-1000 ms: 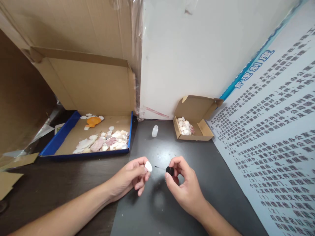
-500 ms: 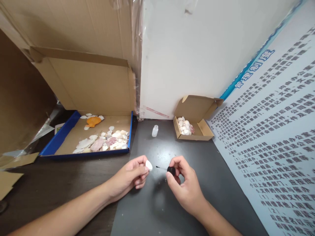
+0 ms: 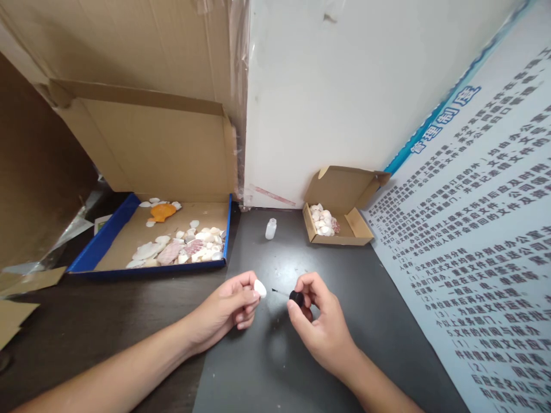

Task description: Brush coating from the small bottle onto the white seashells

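Between the thumb and fingers of my left hand (image 3: pixel 236 301) is a small white seashell (image 3: pixel 260 288), its smooth side showing. My right hand (image 3: pixel 318 310) pinches the black cap of a brush applicator (image 3: pixel 297 297). The thin stem points left, and its dark bristle tip is a short gap away from the shell. Beyond both hands, a small translucent bottle (image 3: pixel 271 229) stands uncapped on the dark mat, with whitish contents.
To the left, a blue-edged cardboard box (image 3: pixel 150 269) lies open with many shells and an orange scallop shell (image 3: pixel 162 212). A smaller open carton (image 3: pixel 344 240) at the back right holds white shells. A printed poster (image 3: pixel 473 201) borders the right side.
My right hand has shifted very slightly left with the brush applicator. My left hand and the shell stay nearly where they were.
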The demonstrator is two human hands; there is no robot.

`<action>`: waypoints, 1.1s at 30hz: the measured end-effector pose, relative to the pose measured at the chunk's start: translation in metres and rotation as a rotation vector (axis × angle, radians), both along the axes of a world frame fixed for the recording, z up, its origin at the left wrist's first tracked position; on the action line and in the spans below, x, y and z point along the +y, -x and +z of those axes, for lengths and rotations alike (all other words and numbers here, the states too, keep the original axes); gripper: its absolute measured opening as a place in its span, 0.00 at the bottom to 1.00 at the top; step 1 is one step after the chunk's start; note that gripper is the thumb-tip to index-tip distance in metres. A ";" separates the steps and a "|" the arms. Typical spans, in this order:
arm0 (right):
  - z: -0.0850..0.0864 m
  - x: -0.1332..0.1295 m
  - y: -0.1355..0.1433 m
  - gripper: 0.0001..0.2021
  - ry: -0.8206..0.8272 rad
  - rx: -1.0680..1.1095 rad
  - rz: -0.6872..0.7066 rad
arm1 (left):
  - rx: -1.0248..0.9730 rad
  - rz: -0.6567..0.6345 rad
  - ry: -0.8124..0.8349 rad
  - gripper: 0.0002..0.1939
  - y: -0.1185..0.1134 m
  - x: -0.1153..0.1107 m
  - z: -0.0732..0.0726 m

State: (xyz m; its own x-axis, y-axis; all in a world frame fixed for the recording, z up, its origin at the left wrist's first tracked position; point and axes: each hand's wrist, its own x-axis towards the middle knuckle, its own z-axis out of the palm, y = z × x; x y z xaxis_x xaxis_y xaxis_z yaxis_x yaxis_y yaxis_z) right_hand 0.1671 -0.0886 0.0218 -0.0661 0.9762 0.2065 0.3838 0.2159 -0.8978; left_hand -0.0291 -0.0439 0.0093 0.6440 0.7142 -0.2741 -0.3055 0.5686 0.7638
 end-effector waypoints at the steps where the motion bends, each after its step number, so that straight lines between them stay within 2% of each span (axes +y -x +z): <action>1: 0.000 0.000 0.000 0.06 -0.011 0.010 0.003 | 0.000 0.000 0.001 0.13 0.000 0.000 0.000; 5: 0.000 0.000 -0.001 0.04 -0.037 0.066 0.041 | -0.002 0.003 0.004 0.12 0.000 0.000 -0.001; 18: 0.001 -0.001 0.000 0.06 -0.053 -0.017 -0.040 | 0.015 -0.007 -0.011 0.10 0.000 0.000 -0.002; 23: 0.002 -0.003 -0.001 0.03 -0.080 0.058 0.012 | 0.013 -0.007 -0.009 0.11 0.000 0.000 -0.002; 28: 0.001 -0.002 0.000 0.06 -0.074 -0.010 -0.029 | 0.015 -0.010 -0.012 0.11 0.000 0.000 -0.001; 33: 0.001 -0.002 0.000 0.05 -0.083 0.023 0.018 | 0.007 -0.003 -0.003 0.11 0.000 0.000 -0.002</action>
